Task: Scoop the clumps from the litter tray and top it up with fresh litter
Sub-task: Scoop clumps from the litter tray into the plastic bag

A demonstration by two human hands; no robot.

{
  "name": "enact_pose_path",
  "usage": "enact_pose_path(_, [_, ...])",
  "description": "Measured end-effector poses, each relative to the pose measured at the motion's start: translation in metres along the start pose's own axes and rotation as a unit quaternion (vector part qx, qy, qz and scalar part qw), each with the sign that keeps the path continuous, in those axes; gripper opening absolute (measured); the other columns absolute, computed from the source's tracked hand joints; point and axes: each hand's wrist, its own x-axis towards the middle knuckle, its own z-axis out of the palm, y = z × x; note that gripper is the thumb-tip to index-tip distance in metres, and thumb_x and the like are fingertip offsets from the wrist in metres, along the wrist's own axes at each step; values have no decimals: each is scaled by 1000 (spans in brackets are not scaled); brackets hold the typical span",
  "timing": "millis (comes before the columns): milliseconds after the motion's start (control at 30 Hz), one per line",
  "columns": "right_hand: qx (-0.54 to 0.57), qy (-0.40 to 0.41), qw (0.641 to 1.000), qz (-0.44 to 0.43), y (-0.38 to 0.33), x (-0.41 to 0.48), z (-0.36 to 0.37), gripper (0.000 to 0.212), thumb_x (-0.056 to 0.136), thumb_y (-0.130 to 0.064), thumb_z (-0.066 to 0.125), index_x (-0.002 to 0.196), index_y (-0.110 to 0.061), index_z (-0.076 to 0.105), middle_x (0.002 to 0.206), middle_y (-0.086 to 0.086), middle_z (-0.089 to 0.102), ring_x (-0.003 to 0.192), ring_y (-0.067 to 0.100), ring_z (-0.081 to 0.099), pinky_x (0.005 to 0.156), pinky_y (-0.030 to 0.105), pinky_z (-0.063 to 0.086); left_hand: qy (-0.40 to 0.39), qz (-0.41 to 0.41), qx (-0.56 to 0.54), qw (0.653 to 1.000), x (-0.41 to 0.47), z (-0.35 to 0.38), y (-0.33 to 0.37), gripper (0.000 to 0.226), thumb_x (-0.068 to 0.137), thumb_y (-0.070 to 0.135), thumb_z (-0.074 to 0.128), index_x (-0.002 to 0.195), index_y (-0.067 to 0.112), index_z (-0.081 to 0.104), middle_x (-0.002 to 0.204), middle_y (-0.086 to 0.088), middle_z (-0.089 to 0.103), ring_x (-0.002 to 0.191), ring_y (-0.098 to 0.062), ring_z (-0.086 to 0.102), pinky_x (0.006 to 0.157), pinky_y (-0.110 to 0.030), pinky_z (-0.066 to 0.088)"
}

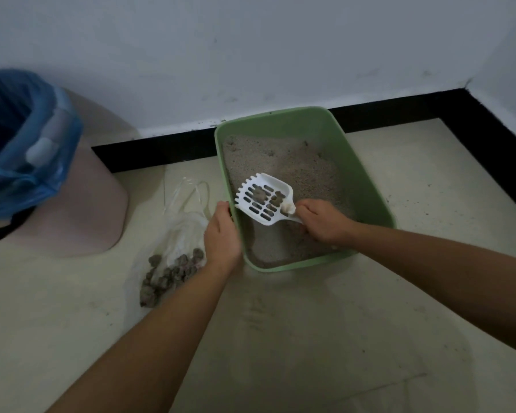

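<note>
A green litter tray (367, 186) stands on the floor by the wall, with grey litter (292, 165) inside. My right hand (322, 222) grips the handle of a white slotted scoop (262, 201), held above the litter near the tray's left wall. A few dark clumps (261, 195) lie in the scoop. My left hand (222, 234) holds the tray's left rim. To the left of the tray lies a clear plastic bag (179, 234) with several dark clumps (170, 272) in it.
A pink bin (81, 204) lined with a blue bag (27, 144) stands at the left. A black skirting board (161, 152) runs along the white wall and turns the corner at the right. Pale floor (310, 338) stretches in front.
</note>
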Motion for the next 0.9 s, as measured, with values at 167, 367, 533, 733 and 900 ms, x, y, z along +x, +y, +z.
enact_pose_path(167, [33,33,998,-35,-30,-8,-3,37,105,-27,40,75,-10,53,72,10,60,54,16,49,50,25,38,98,23,88,991,22,-75,-1,64,100,53,13,112,22,68,121,-1,66,115,-23,57,104,-41,40])
enact_pose_path(367, [-40,29,993,-104,-91,-16,33,35,105,-30,39,84,-8,57,78,8,62,61,19,54,55,30,42,177,-65,207,960,28,-162,-31,69,99,54,13,134,11,54,140,-17,50,127,-36,45,109,-47,31])
enact_pose_path(533, [-389,-94,890,-219,-126,-33,81,23,100,-23,44,113,-11,59,102,10,60,81,25,62,65,32,48,55,-211,19,976,33,-181,-42,84,92,71,13,151,13,31,151,-11,39,135,-34,41,114,-53,29])
enact_pose_path(733, [-430,-63,860,-267,-137,-37,68,22,98,-23,43,115,-15,55,104,7,58,81,25,59,63,32,37,40,-189,13,981,31,-165,-30,82,93,68,12,150,14,31,151,-11,39,135,-33,40,114,-52,28])
enact_pose_path(900, [-343,-19,920,-186,-129,-36,9,16,99,-20,41,112,-19,51,91,0,58,75,19,56,61,29,40,68,-101,169,978,19,-129,-20,76,98,59,9,146,7,37,150,-17,39,136,-35,38,114,-48,28])
